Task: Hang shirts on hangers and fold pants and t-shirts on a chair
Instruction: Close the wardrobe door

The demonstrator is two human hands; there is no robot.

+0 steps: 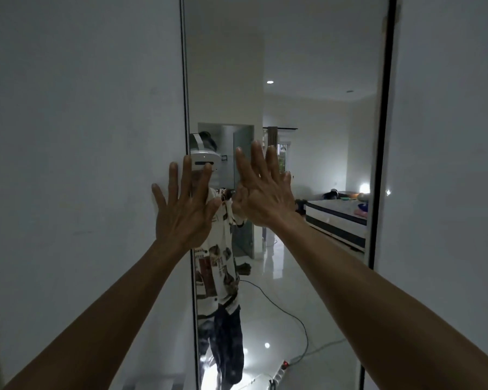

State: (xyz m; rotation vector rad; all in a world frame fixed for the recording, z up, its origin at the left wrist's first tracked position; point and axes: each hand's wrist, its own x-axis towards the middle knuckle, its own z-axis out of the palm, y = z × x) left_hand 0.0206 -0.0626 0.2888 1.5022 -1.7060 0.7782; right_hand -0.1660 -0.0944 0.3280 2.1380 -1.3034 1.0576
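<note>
While raised before the mirror [293, 80]:
left hand [185, 212]: fingers spread, grip released;
right hand [265, 192]: fingers spread, grip released, holding nothing

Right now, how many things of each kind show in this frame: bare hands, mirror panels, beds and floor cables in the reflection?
Bare open hands: 2, left hand and right hand, both empty
Tall black-edged mirror panel: 1
Reflected bed with white mattress: 1
Reflected dark cable on the white floor: 1
Total: 5

Bare forearms, no sleeves — left hand [185, 212], right hand [265, 192] ringless.
</note>
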